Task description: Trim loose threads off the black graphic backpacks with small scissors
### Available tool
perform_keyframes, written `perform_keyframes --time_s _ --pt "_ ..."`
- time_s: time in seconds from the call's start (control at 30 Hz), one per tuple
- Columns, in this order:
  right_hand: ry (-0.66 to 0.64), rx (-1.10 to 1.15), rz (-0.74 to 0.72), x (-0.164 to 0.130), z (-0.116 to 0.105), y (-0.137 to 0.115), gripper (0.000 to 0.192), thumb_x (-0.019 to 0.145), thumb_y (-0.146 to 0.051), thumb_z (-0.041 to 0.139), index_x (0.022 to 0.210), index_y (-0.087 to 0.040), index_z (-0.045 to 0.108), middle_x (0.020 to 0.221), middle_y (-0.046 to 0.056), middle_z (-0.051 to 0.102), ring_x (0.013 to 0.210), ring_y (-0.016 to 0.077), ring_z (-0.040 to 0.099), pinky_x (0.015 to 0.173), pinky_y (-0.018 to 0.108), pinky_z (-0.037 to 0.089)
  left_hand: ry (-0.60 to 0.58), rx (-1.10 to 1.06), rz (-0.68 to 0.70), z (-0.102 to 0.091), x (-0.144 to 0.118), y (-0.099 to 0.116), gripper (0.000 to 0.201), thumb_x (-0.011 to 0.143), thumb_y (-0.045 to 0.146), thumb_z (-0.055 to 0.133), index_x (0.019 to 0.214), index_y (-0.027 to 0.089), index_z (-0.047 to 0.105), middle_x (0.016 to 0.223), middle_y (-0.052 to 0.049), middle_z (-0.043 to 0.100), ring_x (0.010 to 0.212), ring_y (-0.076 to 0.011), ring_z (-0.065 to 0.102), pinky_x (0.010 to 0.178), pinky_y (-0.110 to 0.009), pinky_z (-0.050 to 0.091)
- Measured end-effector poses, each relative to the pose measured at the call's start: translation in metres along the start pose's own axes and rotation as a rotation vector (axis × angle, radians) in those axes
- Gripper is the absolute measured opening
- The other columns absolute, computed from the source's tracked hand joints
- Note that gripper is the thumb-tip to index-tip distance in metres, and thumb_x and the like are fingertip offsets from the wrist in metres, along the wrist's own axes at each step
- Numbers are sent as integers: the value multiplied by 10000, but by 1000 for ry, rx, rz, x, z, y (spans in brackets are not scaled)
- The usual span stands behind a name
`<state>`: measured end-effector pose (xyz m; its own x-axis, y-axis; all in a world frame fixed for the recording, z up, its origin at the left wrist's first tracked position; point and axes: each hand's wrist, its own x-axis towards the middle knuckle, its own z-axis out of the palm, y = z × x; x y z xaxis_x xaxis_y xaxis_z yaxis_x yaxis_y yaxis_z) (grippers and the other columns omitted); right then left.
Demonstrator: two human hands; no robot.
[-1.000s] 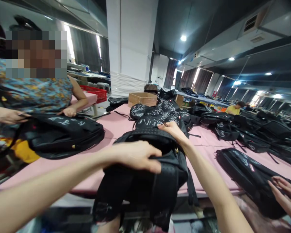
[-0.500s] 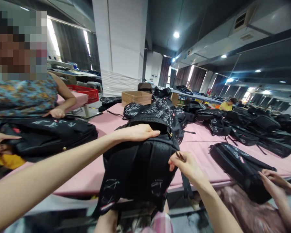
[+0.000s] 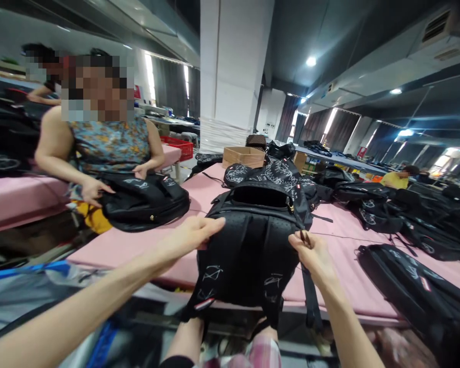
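A black backpack [image 3: 249, 245] with white scribble print stands at the near edge of the pink table [image 3: 138, 245], its top compartment open and its straps hanging toward me. My left hand [image 3: 193, 235] grips the backpack's upper left edge. My right hand [image 3: 312, 253] is at the backpack's right side, fingers pinched on a small zipper pull [image 3: 304, 236].
A seated person in a patterned top handles another black backpack [image 3: 145, 199] at the left. Several more black backpacks [image 3: 414, 286] lie across the table's middle and right. A cardboard box [image 3: 244, 155] and a white pillar [image 3: 232, 76] stand behind. A red crate [image 3: 178, 148] sits far left.
My left hand slid from the backpack's top to its upper left edge. My right hand dropped from the top opening to the right side and pinched the zipper pull. The view swung left.
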<state>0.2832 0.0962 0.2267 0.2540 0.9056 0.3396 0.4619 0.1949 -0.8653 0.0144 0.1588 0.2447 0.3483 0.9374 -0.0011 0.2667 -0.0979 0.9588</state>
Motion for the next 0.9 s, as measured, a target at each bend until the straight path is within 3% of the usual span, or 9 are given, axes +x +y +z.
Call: perform_keyframes --time_s 0.13,0.2,0.27,0.37,0.47,0.6,0.7,0.83,0.9 --pt "-140 388 155 -4 -1 -1 305 683 -447 684 780 -167 611 666 4 582 580 136 530 566 253 431 -187 -378 -96 41 4 -2 422 666 518 641 799 118 618 743 -55 657 627 -144 584 614 -260 478" --pt "-171 415 169 -6 -6 6 309 662 -430 713 781 -161 620 674 5 584 595 135 528 604 265 445 -231 -338 -10 52 4 -6 375 675 480 645 798 129 601 722 -19 625 605 -121 548 585 -234 459" --pt "-167 338 153 -8 -12 14 313 638 -430 728 668 -153 585 589 -23 516 543 106 461 578 251 419 -207 -181 113 55 5 -14 335 710 464 609 719 133 563 649 18 555 557 -95 476 516 -198 403" --pt "-155 212 135 -9 -17 17 373 635 -469 703 583 -153 512 535 -47 411 509 77 352 515 229 350 -135 -7 247 57 8 -26 322 763 445 536 648 146 504 594 40 463 533 -84 393 464 -183 334" --pt "-165 121 126 -9 -17 8 395 623 -497 675 561 -161 477 531 -45 374 512 77 308 484 223 291 -52 105 331 62 9 -30 319 790 433 496 636 154 501 589 33 464 535 -95 397 462 -193 330" --pt "-177 -14 102 -8 -16 -4 387 641 -488 629 530 -173 434 523 -39 347 519 85 289 476 225 245 163 321 440 64 5 -31 318 815 376 490 581 161 497 534 27 497 496 -101 430 475 -204 324" --pt "-159 -80 63 -5 -13 -4 379 672 -477 595 528 -178 414 520 -38 344 520 91 292 477 227 236 326 508 558 53 -5 -33 366 815 404 538 541 162 516 481 28 508 446 -96 440 467 -210 304" --pt "-142 -123 -2 0 -11 2 340 706 -456 574 561 -173 456 545 -26 406 549 114 355 506 233 283 617 575 726 35 -13 -27 263 840 391 541 754 179 671 681 -8 635 576 -109 552 553 -213 370" --pt "-152 -127 -10 1 -12 4 328 717 -465 566 595 -170 487 568 -20 440 567 125 381 522 237 303 613 526 769 28 -10 -21 209 844 350 546 871 202 692 821 -21 658 703 -122 595 626 -212 412"
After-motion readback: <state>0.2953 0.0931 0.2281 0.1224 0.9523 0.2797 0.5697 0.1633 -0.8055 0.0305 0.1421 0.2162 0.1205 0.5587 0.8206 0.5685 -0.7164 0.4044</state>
